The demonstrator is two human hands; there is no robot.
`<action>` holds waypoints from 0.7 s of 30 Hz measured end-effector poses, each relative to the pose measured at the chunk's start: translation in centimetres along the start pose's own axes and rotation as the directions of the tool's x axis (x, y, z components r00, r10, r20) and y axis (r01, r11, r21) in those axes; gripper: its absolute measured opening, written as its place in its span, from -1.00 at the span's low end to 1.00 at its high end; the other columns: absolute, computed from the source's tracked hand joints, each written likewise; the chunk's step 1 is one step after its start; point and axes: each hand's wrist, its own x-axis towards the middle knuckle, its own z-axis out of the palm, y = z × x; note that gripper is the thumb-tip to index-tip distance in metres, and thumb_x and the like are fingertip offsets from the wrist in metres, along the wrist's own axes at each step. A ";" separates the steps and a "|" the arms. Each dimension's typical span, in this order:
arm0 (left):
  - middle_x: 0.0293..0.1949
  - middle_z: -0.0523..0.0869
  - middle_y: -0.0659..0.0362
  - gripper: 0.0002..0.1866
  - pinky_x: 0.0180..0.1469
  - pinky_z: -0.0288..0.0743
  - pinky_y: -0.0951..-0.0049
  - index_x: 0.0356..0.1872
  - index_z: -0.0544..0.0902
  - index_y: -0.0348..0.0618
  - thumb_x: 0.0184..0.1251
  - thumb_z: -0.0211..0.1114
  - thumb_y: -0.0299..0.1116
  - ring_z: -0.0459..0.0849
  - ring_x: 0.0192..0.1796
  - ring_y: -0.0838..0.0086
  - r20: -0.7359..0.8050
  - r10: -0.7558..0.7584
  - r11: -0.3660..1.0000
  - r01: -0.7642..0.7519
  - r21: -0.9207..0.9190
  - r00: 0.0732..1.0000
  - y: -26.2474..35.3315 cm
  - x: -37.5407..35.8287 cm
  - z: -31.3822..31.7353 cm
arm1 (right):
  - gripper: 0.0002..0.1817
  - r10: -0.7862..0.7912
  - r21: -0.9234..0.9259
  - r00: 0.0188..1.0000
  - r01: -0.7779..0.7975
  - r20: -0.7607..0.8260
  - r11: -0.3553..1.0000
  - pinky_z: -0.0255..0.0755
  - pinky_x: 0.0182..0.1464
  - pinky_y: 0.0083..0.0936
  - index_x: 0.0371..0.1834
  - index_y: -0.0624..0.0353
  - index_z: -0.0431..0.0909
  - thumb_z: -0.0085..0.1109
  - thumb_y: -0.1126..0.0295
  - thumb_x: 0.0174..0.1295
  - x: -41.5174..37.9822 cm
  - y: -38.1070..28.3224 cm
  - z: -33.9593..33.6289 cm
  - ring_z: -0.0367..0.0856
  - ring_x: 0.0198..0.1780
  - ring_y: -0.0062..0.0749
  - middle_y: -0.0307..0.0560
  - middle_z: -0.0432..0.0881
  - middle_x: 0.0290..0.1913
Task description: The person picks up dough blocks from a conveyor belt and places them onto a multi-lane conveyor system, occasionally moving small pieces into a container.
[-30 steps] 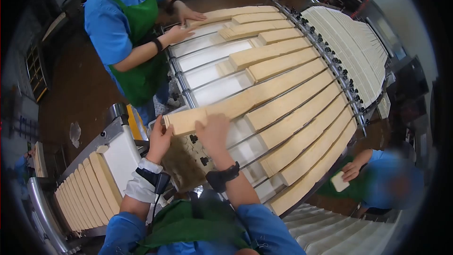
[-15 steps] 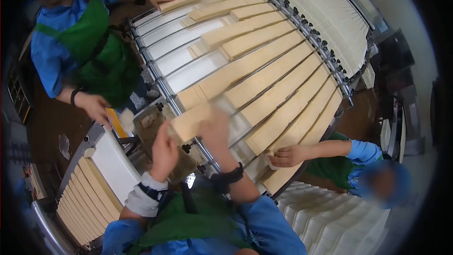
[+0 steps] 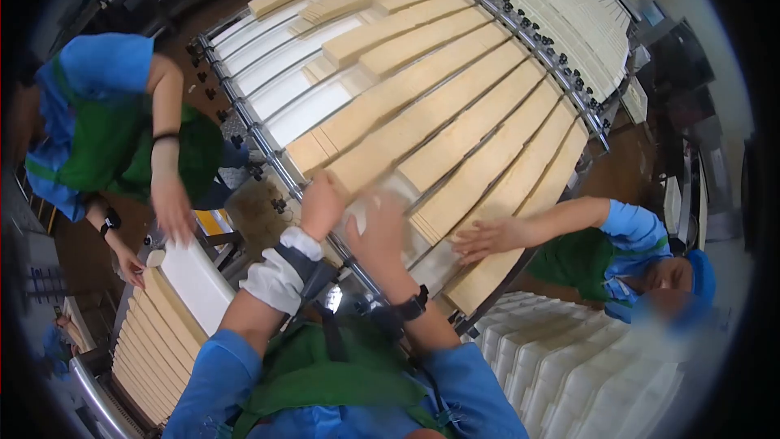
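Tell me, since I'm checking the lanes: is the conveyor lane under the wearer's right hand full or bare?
Mostly bare: around the right hand the white lane shows, without tan slabs.

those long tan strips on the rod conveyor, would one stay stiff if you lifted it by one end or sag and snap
Likely fairly stiff: the tan strips span gaps between rods without drooping. Probably brittle, since several lie as short, squarely broken pieces. They look flat, so unlikely to roll. The left hand and right hand rest by their ends.
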 end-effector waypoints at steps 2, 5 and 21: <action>-0.32 0.68 -0.25 -0.79 -0.15 0.51 -0.06 -0.12 0.49 -0.21 0.21 0.18 -0.48 0.66 -0.17 -0.24 -0.019 -0.028 1.000 0.028 -0.010 0.999 -1.3 0.5 0.3 | -0.50 0.029 0.041 0.997 -0.032 0.073 0.999 0.39 0.17 -0.04 0.15 0.38 0.49 0.25 0.42 0.13 -2.5 -0.3 -1.4 0.46 0.12 0.17 0.28 0.48 0.11; -0.29 0.69 -0.25 -0.75 -0.13 0.51 -0.06 -0.09 0.45 -0.20 0.18 0.15 -0.54 0.66 -0.16 -0.25 -0.045 -0.007 0.999 0.005 -0.042 0.999 -1.3 -2.0 -2.5 | -0.52 0.097 0.080 0.987 -0.107 0.130 0.991 0.39 0.17 -0.05 0.14 0.31 0.51 0.28 0.42 0.11 -5.2 0.0 -2.7 0.46 0.12 0.15 0.21 0.49 0.10; 0.01 0.55 0.03 -0.54 0.11 0.49 0.33 0.18 0.45 -0.30 0.26 0.36 -0.52 0.58 0.05 0.31 -0.748 -0.062 0.982 -0.095 -0.166 0.660 -9.2 -23.5 -24.1 | -0.57 -0.431 0.461 0.806 0.226 0.406 0.858 0.41 0.17 -0.11 0.10 0.27 0.53 0.25 0.47 0.12 -7.7 -12.3 2.8 0.50 0.12 0.12 0.18 0.53 0.08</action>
